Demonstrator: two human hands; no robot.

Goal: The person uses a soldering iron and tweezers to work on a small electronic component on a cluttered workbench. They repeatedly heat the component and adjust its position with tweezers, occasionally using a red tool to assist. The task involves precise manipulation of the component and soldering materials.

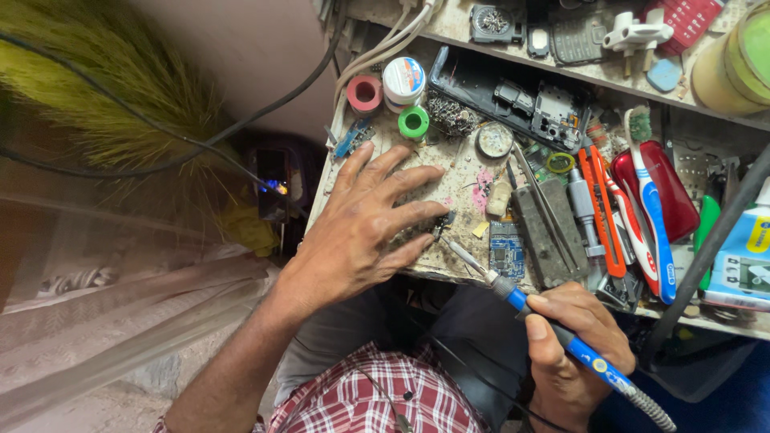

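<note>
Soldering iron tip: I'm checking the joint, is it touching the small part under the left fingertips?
Touching, it seems. The head view shows the soldering iron, held in the right hand, with its tip reaching the small part beside the left hand, no visible gap.

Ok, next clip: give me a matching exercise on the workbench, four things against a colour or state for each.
Things:
1. soldering iron
2. tape roll
3. utility knife
4. left hand

Colour or state:
A. orange
B. spread flat on the bench, pressing on a small circuit board
C. blue handle, gripped by the right hand, tip near the small board
D. pink, lying flat near the bench's far left corner

Pairs: 1-C, 2-D, 3-A, 4-B
</note>
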